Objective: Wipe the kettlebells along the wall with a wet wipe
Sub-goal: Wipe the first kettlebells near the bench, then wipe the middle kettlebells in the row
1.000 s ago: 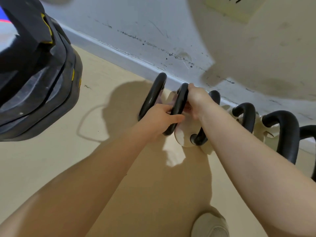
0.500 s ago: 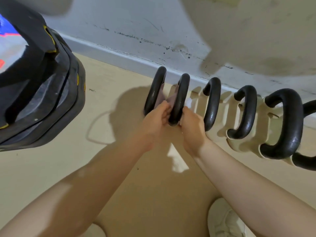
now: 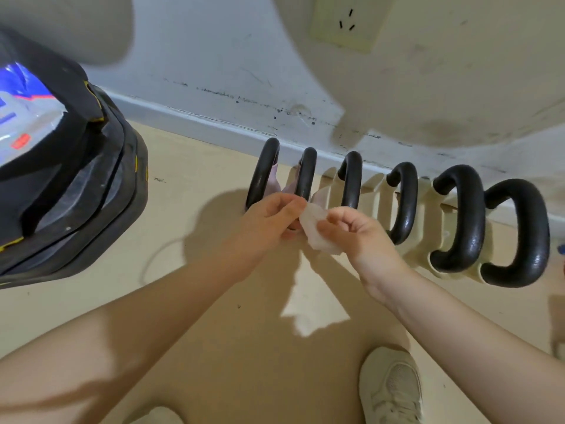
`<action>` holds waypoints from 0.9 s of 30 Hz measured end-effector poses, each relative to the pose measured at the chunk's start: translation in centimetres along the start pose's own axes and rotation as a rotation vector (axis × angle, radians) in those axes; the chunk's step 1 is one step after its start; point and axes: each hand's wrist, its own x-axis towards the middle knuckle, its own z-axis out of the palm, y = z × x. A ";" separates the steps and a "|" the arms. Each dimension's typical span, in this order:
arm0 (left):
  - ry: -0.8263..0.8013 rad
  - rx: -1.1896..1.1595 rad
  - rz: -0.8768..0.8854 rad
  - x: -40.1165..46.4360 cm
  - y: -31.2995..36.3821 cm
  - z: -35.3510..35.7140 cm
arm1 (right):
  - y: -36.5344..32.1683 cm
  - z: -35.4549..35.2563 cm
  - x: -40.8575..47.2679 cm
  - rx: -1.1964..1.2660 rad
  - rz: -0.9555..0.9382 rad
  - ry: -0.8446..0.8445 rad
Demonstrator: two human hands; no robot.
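both hands pinched the wipe between them, left hand and right hand, just in front of the second handle; the kettlebells ran rightward along the wall, nearer the right.

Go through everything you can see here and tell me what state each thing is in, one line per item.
White wet wipe: crumpled, pinched between both hands, off the kettlebells.
Left hand: fingers curled, pinching the wipe.
Right hand: fingers curled, gripping the wipe.
Row of black-handled kettlebells: standing along the wall, untouched right now.
Stack of black weight plates: piled at left.
White wall socket: nothing plugged in.
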 end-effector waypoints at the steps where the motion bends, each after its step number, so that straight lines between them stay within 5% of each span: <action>1: -0.020 -0.011 -0.019 -0.2 0.2 0.1 | -0.3 -0.3 -0.1 0.003 -0.019 0.010; 9: 0.059 -0.009 0.035 -0.8 1.2 1.7 | -1.7 -1.9 0.0 0.013 -0.036 -0.015; 15: 0.014 -0.168 0.049 -0.3 2.1 1.8 | -3.3 -2.9 1.6 0.141 -0.038 0.119; 27: 0.031 -0.324 0.069 1.6 0.9 3.5 | -3.1 -4.1 3.1 0.492 0.208 0.035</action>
